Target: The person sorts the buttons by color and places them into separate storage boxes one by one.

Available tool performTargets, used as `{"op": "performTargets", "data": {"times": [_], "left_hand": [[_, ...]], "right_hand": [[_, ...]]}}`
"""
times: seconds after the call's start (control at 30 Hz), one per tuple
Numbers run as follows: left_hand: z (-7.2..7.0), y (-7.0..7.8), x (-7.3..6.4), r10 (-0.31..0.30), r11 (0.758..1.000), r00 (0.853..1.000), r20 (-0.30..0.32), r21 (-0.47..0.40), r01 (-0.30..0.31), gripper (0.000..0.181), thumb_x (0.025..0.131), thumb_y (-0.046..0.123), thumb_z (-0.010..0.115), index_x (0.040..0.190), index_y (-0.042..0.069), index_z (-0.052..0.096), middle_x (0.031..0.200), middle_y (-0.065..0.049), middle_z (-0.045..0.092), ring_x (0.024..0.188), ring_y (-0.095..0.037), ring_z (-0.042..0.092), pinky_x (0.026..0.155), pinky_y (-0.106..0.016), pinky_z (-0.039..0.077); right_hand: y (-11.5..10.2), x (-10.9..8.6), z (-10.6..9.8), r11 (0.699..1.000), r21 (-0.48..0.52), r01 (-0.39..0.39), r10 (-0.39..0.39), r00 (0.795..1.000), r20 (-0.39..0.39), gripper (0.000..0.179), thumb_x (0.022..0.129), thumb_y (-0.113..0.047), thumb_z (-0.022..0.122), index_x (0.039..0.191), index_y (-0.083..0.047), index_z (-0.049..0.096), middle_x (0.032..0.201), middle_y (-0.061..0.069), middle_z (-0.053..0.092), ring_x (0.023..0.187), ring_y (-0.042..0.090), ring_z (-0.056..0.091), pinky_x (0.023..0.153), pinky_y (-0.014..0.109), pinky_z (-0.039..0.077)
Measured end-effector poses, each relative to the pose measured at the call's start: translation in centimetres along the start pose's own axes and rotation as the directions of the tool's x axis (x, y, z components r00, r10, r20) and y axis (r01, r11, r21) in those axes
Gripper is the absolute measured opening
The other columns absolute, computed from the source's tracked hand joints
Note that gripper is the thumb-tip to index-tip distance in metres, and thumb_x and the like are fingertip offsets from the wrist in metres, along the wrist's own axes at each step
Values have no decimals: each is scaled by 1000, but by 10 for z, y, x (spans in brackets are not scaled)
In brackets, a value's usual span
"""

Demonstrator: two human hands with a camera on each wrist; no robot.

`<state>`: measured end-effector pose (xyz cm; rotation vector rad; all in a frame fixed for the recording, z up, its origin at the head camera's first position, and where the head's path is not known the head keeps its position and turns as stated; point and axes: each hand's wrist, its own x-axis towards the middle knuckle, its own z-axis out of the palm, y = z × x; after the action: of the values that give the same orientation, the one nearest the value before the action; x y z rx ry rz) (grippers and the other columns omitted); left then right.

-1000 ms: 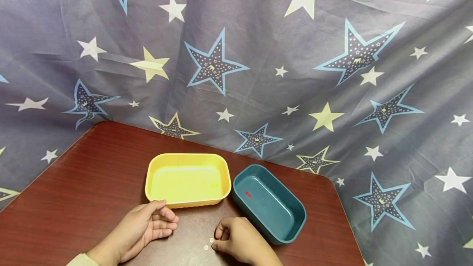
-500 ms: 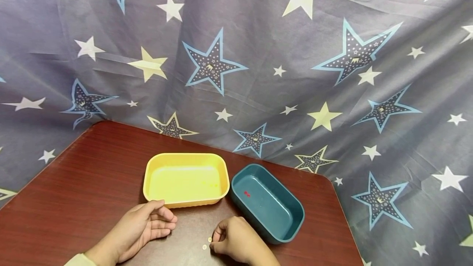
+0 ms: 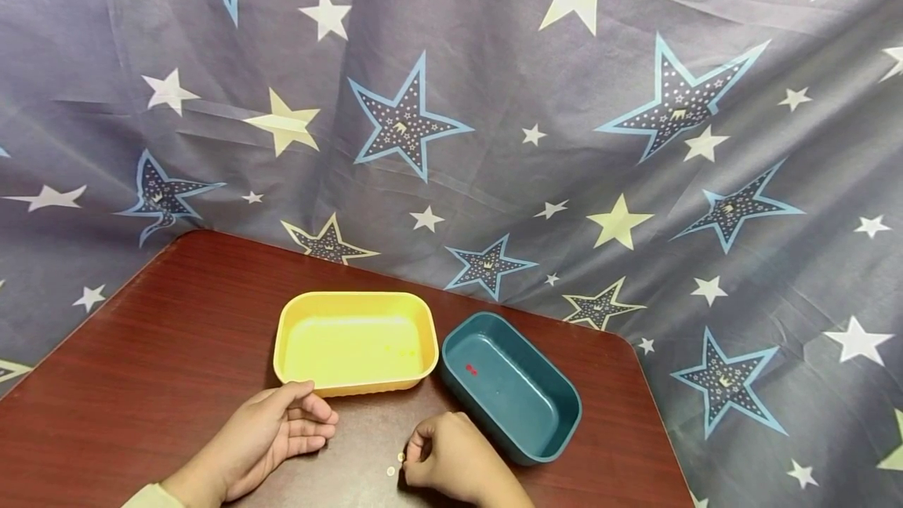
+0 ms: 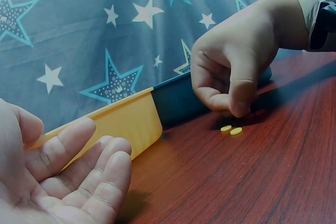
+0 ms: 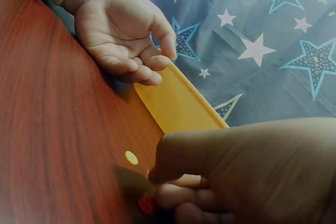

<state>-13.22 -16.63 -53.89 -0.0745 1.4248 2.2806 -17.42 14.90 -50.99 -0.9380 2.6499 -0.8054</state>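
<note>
Several small flat round discs lie on the brown table. Two are yellow, one yellow disc [image 4: 236,131] beside the other [image 4: 226,128]. A red disc [image 5: 147,204] shows in shadow under my right hand [image 3: 458,457]. That hand is low over the discs, fingers curled, with thumb and index fingertips brought together; whether anything is pinched between them I cannot tell. My left hand [image 3: 271,437] rests palm inward with loosely bent fingers, holding nothing, its index fingertip at the front rim of the yellow bin [image 3: 356,390].
Yellow discs [image 3: 405,353] sit inside the yellow bin. To its right stands a teal bin [image 3: 525,445], angled, with red discs [image 3: 470,370] inside. My right hand is close to its near side. A grey curtain [image 3: 494,100] printed with stars hangs behind the table [image 3: 176,312].
The right thumb and index fingertips have come closer together beside the yellow discs. The left hand and both bins have stayed in place; the view has shifted slightly.
</note>
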Motion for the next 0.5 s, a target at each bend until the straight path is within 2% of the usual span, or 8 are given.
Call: {"op": "performTargets", "data": {"times": [0.13,0.27,0.5], "left_hand": [[0,0,0,0,1000,1000,-2,0,0,46,110,45,49,107,4,70,112,-13,74,108,-27,73,97,-42,62],[0,0,0,3,1000,1000,-4,1,-3,46,110,45,49,107,4,69,112,-13,74,107,-26,74,97,-41,62],[1,0,0,3,1000,1000,-7,1,-3,46,110,45,49,108,4,70,112,-13,74,106,-26,74,96,-41,62]], "right_hand": [[3,0,-2,994,101,-46,44,999,18,22,72,-9,78,71,-28,68,60,-25,57,57,-11,51,56,11,46],[6,1,-4,966,234,-112,100,993,61,19,75,-5,76,79,-23,76,65,-20,65,60,-5,57,57,15,48],[12,0,-7,923,364,-127,107,992,73,12,84,-7,76,88,-17,82,70,-11,72,58,-1,62,53,17,51]]}}
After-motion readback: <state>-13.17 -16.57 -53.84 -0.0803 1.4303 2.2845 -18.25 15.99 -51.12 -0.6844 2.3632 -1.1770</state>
